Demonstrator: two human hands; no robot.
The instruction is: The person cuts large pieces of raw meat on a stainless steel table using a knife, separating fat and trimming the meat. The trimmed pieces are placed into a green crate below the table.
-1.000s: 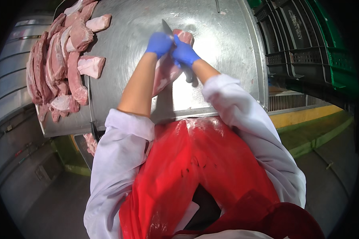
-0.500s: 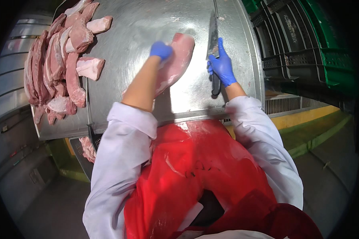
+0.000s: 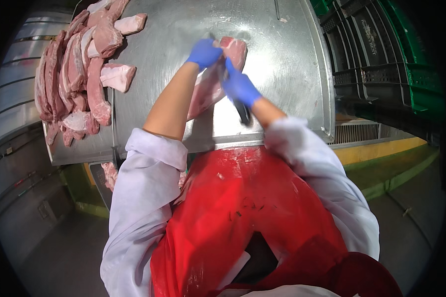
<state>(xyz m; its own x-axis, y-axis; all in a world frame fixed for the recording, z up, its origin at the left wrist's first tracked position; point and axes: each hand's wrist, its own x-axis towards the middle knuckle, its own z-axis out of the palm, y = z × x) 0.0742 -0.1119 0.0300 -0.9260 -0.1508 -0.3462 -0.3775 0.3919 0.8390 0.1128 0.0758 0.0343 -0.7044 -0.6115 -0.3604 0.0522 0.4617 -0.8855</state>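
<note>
A long piece of raw pink meat [image 3: 210, 91] lies diagonally on the steel tray table [image 3: 297, 69]. My left hand [image 3: 204, 53], in a blue glove, is closed on the upper left side of that piece, its fingertips partly hidden. My right hand [image 3: 240, 85], also gloved and blurred, grips the dark-handled knife [image 3: 243, 114], whose blade runs up over the meat toward my left hand, mostly hidden. Several other cuts of meat [image 3: 74, 69] are heaped along the table's left side, beside a thin steel rod [image 3: 113, 114] with a dark handle.
Stacked black and green crates [image 3: 371, 64] stand to the right of the table. A tray with meat scraps [image 3: 109, 175] sits below the table's left front. A yellow and green ledge [image 3: 381, 156] and a grating [image 3: 359, 133] show at lower right.
Half a second ago the knife pointed away at the right of the meat; my right hand has brought it left across the piece. My left hand has moved slightly up along the meat.
</note>
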